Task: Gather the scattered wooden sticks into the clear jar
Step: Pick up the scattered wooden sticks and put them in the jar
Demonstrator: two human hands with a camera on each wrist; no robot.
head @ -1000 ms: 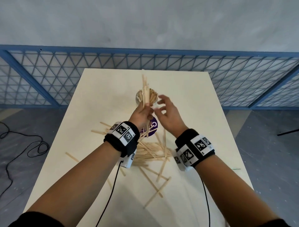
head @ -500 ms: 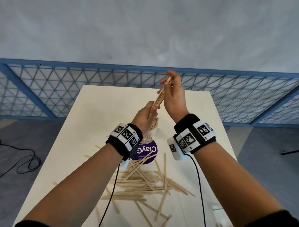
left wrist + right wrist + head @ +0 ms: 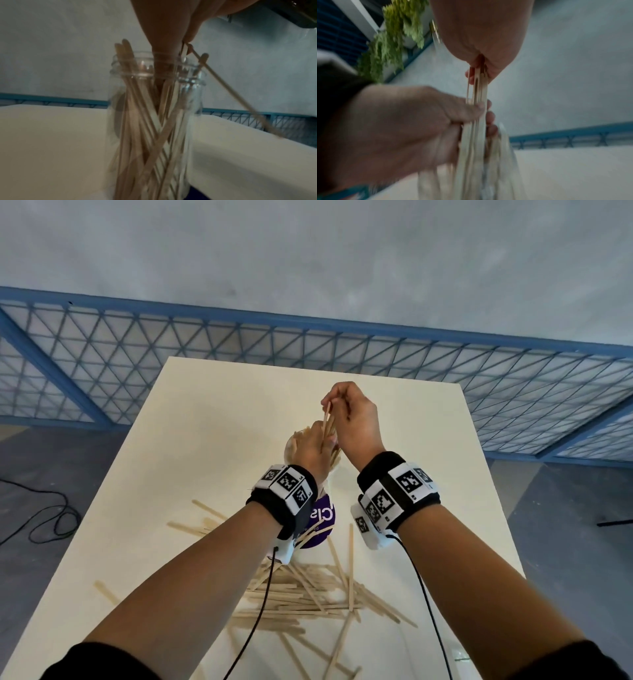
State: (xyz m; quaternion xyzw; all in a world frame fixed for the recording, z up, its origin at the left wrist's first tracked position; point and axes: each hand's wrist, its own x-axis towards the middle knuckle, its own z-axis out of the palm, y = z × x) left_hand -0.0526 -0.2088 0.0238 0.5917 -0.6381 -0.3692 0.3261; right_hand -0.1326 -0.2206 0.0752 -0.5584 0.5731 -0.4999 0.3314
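The clear jar (image 3: 154, 121) stands upright mid-table and holds several wooden sticks; in the head view only its rim (image 3: 294, 445) shows beside my left hand. At the jar's mouth my left hand (image 3: 325, 440) grips a bundle of sticks (image 3: 477, 92), fingers reaching into the opening (image 3: 164, 54). Above it my right hand (image 3: 334, 402) pinches the top ends of the same bundle (image 3: 327, 419). One stick (image 3: 240, 102) slants down outside the jar's right side. A heap of loose sticks (image 3: 308, 597) lies on the table near me.
A purple round lid (image 3: 323, 517) lies just in front of the jar. Stray sticks (image 3: 106, 590) lie toward the left edge of the white table (image 3: 212, 412). A blue lattice fence (image 3: 239, 340) runs behind the table; a cable (image 3: 51, 522) lies on the floor at left.
My right hand, open beside the bundle a second ago, took hold of the stick tops. Both hands and the bundle have since come down onto the jar's mouth.
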